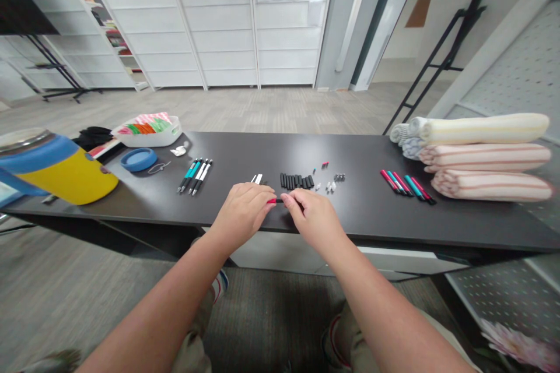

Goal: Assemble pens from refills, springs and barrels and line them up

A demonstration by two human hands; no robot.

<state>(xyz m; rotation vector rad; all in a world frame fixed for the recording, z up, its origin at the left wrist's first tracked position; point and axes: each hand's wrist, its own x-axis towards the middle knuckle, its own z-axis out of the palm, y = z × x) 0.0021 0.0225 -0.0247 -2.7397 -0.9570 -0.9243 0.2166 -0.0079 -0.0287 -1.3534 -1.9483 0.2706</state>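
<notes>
Between my hands, near the table's front edge, is a slim pen piece (276, 201), pinkish-red at its left end and black at its right. My left hand (242, 210) is closed on the red end, with fingers hiding most of it. The black end sits pinched in my right hand (318, 217). Just beyond lie a row of short black pen grips (297, 181), clear small pieces (331, 187) and dark small pieces (339, 177). Farther back are tiny pink pieces (325, 164) and a teal one (314, 171). White strips (258, 178) show partly behind my left hand.
Several pens (195, 176) lie left; pink and teal pen barrels (406, 185) lie right, beside rolled towels (485, 157). At the left end stand a yellow-blue jug (65, 169), a blue lid (139, 159) and a white basket (149, 139) of colourful packets. White earbuds (179, 150) lie nearby.
</notes>
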